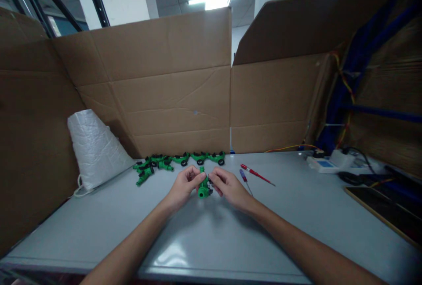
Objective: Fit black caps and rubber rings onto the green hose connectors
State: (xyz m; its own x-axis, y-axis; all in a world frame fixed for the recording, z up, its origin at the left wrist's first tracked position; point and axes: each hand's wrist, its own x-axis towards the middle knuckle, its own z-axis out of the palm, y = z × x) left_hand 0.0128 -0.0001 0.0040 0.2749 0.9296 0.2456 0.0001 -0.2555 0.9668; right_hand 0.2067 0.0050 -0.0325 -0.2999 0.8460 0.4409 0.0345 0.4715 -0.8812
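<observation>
In the middle of the head view, my left hand (186, 185) pinches a green plastic piece with black round parts (203, 190) near its upper end. A round end with a hole faces me, and small black parts show on its right side. My right hand (230, 186) is closed, thumb and fingers pressed at the right side of the same piece. The piece is held up over the grey table (204, 241). Just right of my right hand lie a blue-handled screwdriver (244, 176) and a red screwdriver (255, 172).
Several similar green pieces (180, 159) line the table's back, others (145, 175) lie left of them. A white wrapped bag (95, 151) stands at left. Cardboard walls (171, 100) enclose the back and sides. A power strip (325, 164) with cables and a dark flat panel (385, 210) are at right.
</observation>
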